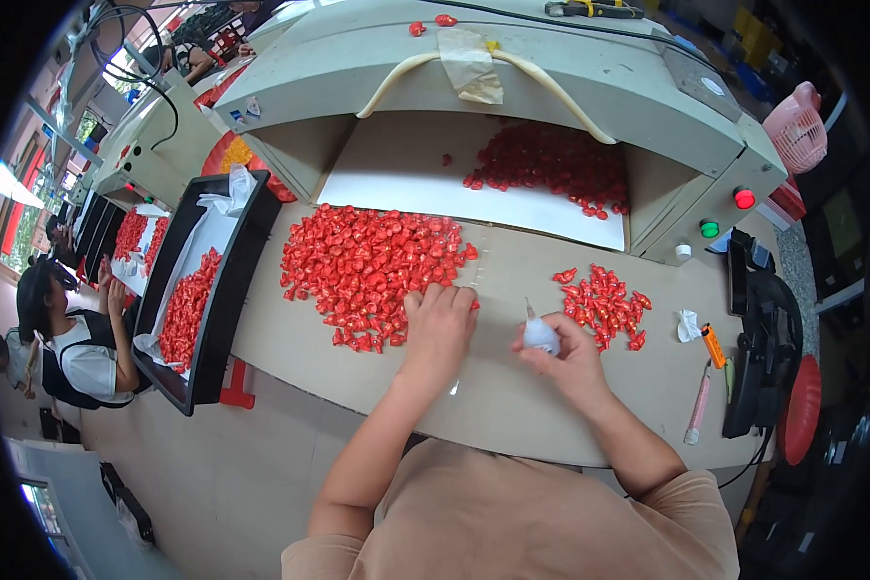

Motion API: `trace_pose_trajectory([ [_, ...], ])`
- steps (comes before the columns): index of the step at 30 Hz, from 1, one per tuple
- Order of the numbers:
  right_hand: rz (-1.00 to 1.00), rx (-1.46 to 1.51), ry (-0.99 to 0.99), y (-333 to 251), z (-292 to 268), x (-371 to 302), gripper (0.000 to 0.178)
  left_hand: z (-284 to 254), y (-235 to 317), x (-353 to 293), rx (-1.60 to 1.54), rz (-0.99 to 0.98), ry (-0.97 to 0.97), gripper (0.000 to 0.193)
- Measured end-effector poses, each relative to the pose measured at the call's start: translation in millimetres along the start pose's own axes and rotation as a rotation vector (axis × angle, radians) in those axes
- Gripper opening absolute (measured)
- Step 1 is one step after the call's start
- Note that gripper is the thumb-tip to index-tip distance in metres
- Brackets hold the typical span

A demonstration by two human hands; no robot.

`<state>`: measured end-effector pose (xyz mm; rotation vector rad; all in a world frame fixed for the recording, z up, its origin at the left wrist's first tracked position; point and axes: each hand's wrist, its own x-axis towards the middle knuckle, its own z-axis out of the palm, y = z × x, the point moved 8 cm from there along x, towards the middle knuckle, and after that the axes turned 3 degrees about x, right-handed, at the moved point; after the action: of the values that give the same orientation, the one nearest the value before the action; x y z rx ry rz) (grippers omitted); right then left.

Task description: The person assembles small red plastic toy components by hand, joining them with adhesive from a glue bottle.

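Note:
A large heap of small, shiny red moulded pieces [358,266] lies on the table in front of me. At the heap's right edge, my left hand [440,324] rests with its fingers bent and close together. One red piece [475,304] shows at its thumb side; the fingertips themselves are partly hidden. My right hand [572,360] is closed round a small whitish squeeze bottle [540,336] with a thin needle tip pointing up. Beyond that hand, to the right, lies a smaller group of similar red pieces [604,304].
A grey, open-fronted machine [667,116] spans the table's back, with more red pieces [551,164] inside. At left stands a black tray [208,362] of red pieces. An orange lighter [712,345], a pink pen-like tool [698,406] and crumpled tissue [687,326] lie right. People work at far left.

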<state>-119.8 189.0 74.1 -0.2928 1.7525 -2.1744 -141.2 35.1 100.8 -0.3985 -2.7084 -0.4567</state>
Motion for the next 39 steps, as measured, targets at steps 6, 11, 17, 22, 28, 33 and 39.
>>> trace_pose_trajectory([
  [6,-0.172,-0.014,0.206,-28,-30,-10,0.027,9,13,-44,-1.048,-0.294,-0.104,0.019],
  [11,-0.321,-0.049,0.257,-37,-34,-10,0.042,55,1,-83,-1.800,-0.640,-0.244,0.021],
  [17,-0.148,0.101,0.282,-12,-24,-11,0.041,58,2,-93,-2.075,-0.756,-0.284,0.025],
  [22,-0.276,-0.063,0.194,-32,-6,-11,0.037,56,3,-98,-2.245,-0.752,-0.312,0.025],
  [28,-0.352,-0.193,0.190,-29,-10,-14,0.037,56,2,-96,-2.297,-0.785,-0.321,0.024],
  [33,-0.407,-0.277,0.191,-29,-9,-14,0.037,57,3,-97,-2.330,-0.786,-0.352,0.025],
  [39,-0.577,-0.445,0.135,-38,3,-15,0.040,57,2,-96,-2.406,-0.799,-0.334,0.023],
])
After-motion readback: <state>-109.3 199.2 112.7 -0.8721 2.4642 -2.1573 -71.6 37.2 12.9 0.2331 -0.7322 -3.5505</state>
